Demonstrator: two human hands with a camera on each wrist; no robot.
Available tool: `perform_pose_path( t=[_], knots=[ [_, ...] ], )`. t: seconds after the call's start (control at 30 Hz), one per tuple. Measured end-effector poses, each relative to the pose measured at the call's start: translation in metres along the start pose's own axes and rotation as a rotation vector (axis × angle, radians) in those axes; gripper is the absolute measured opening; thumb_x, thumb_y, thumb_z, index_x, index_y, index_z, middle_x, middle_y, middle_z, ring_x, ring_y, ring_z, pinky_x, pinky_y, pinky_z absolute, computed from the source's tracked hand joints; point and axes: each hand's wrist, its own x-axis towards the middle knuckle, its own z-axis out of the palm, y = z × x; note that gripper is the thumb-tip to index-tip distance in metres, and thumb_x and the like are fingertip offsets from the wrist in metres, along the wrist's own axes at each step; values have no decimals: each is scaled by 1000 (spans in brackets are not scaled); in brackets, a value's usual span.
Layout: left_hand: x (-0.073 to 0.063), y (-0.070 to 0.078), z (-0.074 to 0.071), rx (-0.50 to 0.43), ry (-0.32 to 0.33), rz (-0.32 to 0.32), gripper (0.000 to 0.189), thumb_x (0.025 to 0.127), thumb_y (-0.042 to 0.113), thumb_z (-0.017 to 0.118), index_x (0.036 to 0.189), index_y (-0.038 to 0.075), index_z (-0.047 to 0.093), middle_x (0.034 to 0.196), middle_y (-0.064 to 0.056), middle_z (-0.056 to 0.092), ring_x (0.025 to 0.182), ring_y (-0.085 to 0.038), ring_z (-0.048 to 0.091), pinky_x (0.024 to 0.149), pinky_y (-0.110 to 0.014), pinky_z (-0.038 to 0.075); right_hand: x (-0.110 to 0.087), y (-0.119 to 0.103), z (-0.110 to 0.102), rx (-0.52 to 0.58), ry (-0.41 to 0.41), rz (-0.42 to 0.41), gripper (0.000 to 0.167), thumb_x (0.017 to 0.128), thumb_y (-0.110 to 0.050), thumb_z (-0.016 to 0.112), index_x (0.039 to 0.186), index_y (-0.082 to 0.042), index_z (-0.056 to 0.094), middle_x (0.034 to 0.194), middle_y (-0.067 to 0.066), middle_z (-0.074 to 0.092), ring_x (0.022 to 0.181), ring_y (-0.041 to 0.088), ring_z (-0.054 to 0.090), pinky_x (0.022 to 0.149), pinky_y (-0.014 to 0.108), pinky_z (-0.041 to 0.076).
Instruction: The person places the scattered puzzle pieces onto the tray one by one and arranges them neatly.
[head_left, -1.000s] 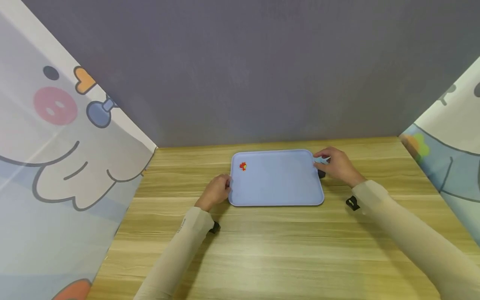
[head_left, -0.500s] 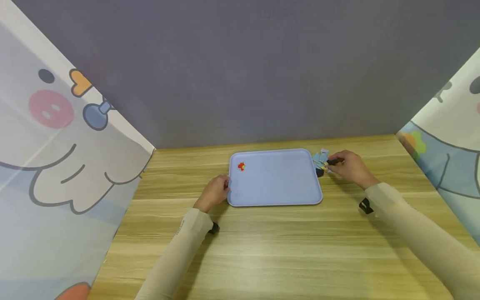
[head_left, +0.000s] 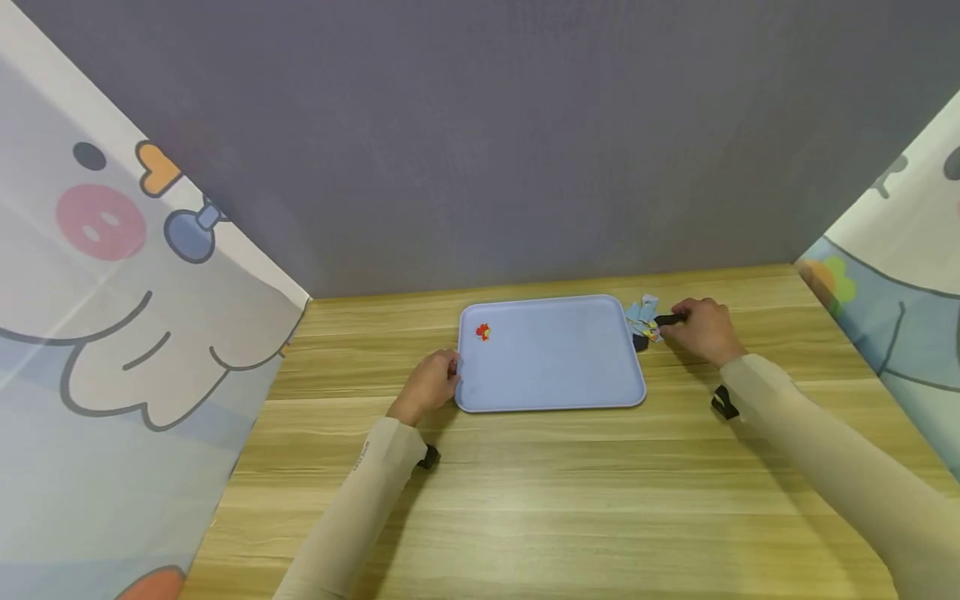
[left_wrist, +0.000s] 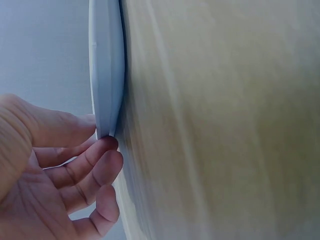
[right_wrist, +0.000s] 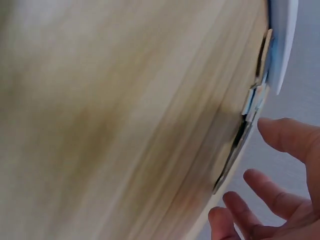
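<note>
A pale blue rectangular tray (head_left: 551, 358) lies on the wooden table in the head view. My left hand (head_left: 427, 385) grips its left edge; in the left wrist view the thumb is on the upper side of the rim and the fingers curl beneath it. Just beyond the tray's right edge lies a cluster of flat light blue puzzle pieces (head_left: 643, 312), some with yellow. My right hand (head_left: 703, 331) is beside a flat black piece (head_left: 669, 319) there. In the right wrist view its thumb and fingers (right_wrist: 287, 137) are spread, holding nothing. A small red puzzle piece (head_left: 482, 332) lies on the tray.
Another black piece (head_left: 641, 342) sits against the tray's right rim. Behind the wooden table (head_left: 555, 492) rises a grey wall (head_left: 480, 150), and cartoon-printed panels (head_left: 112, 275) flank both sides.
My right hand has moved right from the tray's edge, where it pinched a light blue piece, uncovering the cluster. It now stands at the black piece. My left hand stays on the rim.
</note>
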Motion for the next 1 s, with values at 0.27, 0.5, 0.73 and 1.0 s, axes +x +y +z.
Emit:
perform_pose_path(
  t=[0.27,0.5,0.73,1.0],
  knots=[
    [0,1,0,3,23,17,15,83,-3,66,81,4,53,74,-4,50,70,-19,49,62,-32,43,4,0,2,-10,-89,110,61,80,-35,73,116,10,54,108,37,46,100,55,36,80,60,34],
    [1,2,1,10,16,14,17,83,-2,67,79,5,52,74,-4,49,70,-19,48,62,-32,42,7,-2,1,-70,-89,151,61,81,-33,70,118,12,50,108,37,47,101,53,35,85,58,28],
    [2,1,1,10,1,-8,11,84,-1,66,87,2,56,77,-3,51,73,-19,50,65,-32,44,11,1,2,-96,-90,137,64,81,-35,69,120,13,49,109,37,49,101,52,38,87,57,27],
    [1,0,1,6,11,13,19,83,-2,67,77,5,51,73,-3,49,69,-18,48,61,-31,42,12,2,3,-23,-78,120,63,82,-33,68,119,13,48,110,38,45,102,53,37,85,58,33]
  ],
)
